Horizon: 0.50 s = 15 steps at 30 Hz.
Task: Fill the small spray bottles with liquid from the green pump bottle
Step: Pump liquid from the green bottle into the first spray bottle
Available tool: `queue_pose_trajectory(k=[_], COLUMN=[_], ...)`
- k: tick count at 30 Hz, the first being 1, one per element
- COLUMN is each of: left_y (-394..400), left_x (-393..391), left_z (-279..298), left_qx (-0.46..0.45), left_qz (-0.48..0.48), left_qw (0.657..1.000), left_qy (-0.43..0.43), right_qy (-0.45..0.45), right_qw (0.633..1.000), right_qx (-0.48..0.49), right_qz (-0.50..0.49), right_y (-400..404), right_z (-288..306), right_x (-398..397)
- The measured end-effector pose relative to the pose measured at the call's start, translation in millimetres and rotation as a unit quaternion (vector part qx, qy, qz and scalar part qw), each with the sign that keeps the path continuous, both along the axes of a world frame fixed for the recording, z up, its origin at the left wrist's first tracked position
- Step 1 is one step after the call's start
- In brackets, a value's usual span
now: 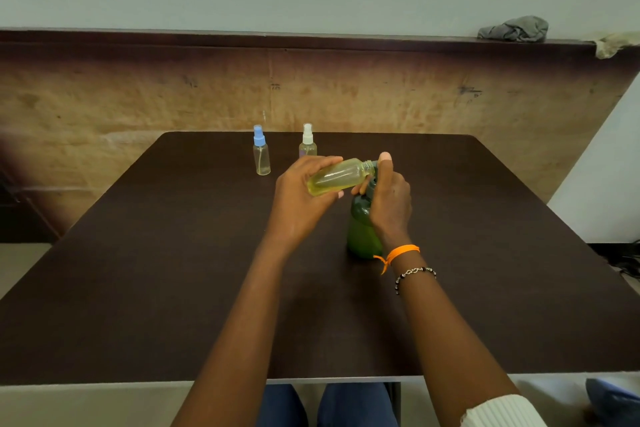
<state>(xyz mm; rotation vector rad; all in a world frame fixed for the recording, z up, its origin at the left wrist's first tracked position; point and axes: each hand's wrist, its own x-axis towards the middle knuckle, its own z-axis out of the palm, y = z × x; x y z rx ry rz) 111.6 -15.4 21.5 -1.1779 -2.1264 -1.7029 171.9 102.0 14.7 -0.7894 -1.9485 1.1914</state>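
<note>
A person seated at a dark brown wooden bench (173,288) holds a small clear plastic bottle of yellow liquid (341,176) on its side in the left hand (301,198), fingers curled round its body and its uncapped, threaded neck pointing right at the pump of a translucent green plastic pump bottle (362,232). The green bottle stands upright on the bench near its middle, and the right hand (389,198) is wrapped over its top from above, thumb raised beside the small bottle's mouth; the pump head itself is hidden under the hand. Farther back on the bench stand two small clear spray bottles, well apart from the hands: one with a blue spray cap (261,150) to the left, holding only a little liquid at the bottom, and one with a white spray cap (307,140) just behind the left hand, its lower part hidden. An orange thread band (398,253) and a beaded bracelet (414,276) circle the right wrist. A crumpled grey cloth (516,29) lies on the ledge along the wall.
</note>
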Motion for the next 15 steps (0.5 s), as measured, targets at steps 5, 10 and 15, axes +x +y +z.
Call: queue_pose_trajectory(k=[5, 10, 15], left_y=[0.3, 0.1, 0.0], left_x=[0.0, 2.0, 2.2], left_z=[0.7, -1.5, -1.4], left_qx=[0.002, -0.004, 0.000], left_qz=[0.001, 0.006, 0.006], left_qw=[1.000, 1.000, 1.000], left_qy=[-0.005, 0.000, -0.006], right_qy=[-0.011, -0.010, -0.011], right_qw=[1.000, 0.999, 0.999], right_qx=[0.002, 0.033, 0.036], right_qz=[0.011, -0.006, 0.006], right_y=[2.2, 1.9, -0.5], right_z=[3.3, 8.1, 5.7], right_x=[1.5, 5.5, 4.1])
